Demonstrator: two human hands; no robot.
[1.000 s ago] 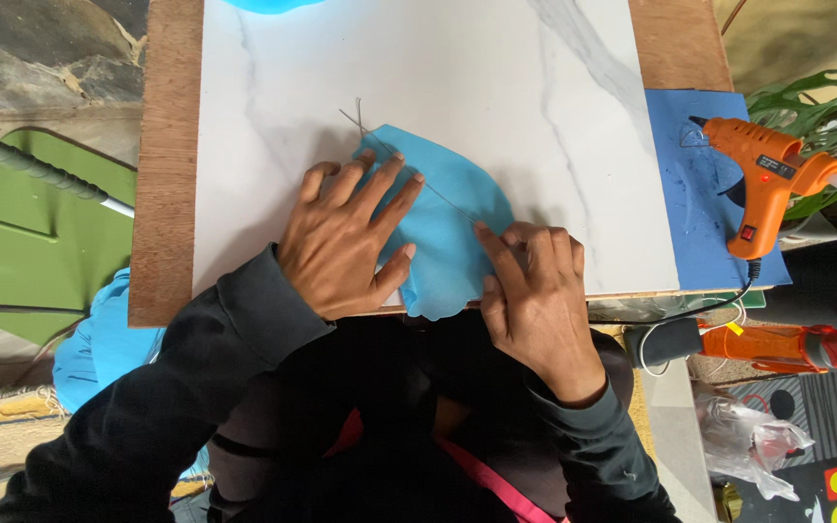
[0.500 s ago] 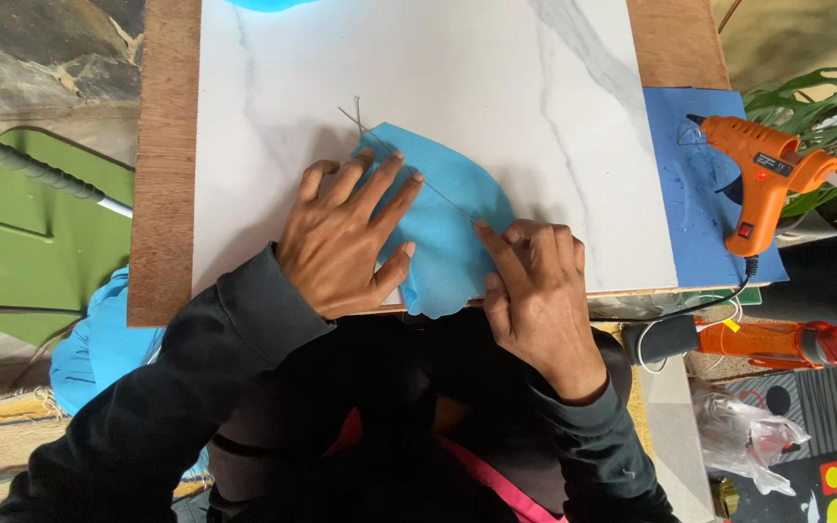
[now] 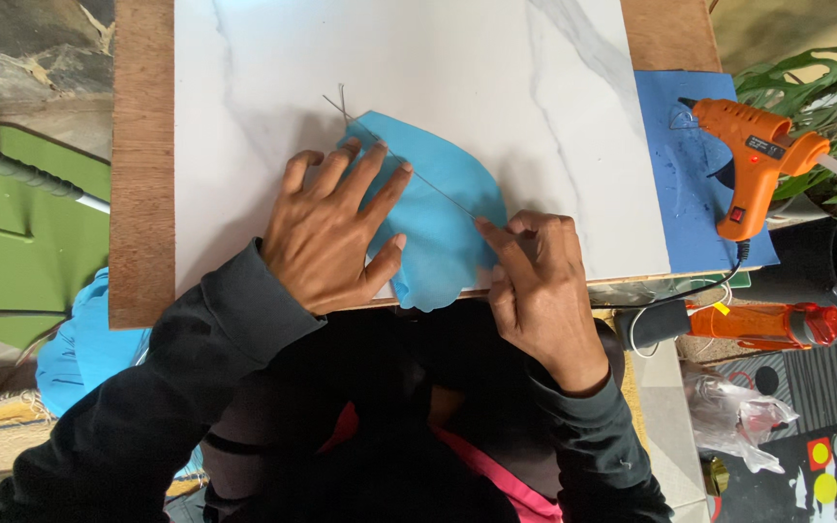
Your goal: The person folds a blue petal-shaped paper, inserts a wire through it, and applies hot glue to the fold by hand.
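Blue fabric piece: a rounded light-blue fabric piece point(image 3: 438, 218) lies flat on the white marble-patterned board point(image 3: 457, 87), near its front edge, with its lower lobe hanging slightly over that edge.
Wire: a thin grey wire point(image 3: 409, 165) runs in a slant across the upper part of the fabric, from a small crossed end beyond the fabric's top-left corner down to the right, where it meets the right hand.
Left hand: the left hand point(image 3: 326, 232) rests palm down on the left half of the fabric, fingers spread and flat, tips pointing up and to the right; it presses rather than grasps.
Right hand: the right hand point(image 3: 540, 281) sits at the fabric's right edge, fingers curled, thumb and forefinger pinched at the spot where the wire's lower end meets the cloth; whether the pinch holds wire, cloth or both cannot be told.
Sleeves: both arms wear dark sleeves point(image 3: 196, 387).
Board: the white slab lies on a brown wooden tabletop point(image 3: 142, 174).
Blue mat: a blue sheet point(image 3: 680, 223) lies just beside the board on the right.
Glue gun: an orange glue gun point(image 3: 753, 160) lies on that sheet, well apart from both hands, its cord trailing down.
Lower right: an orange bottle-like object point(image 3: 762, 324) lies below the table edge.
Plant: green leaves point(image 3: 816, 87) show at the right edge.
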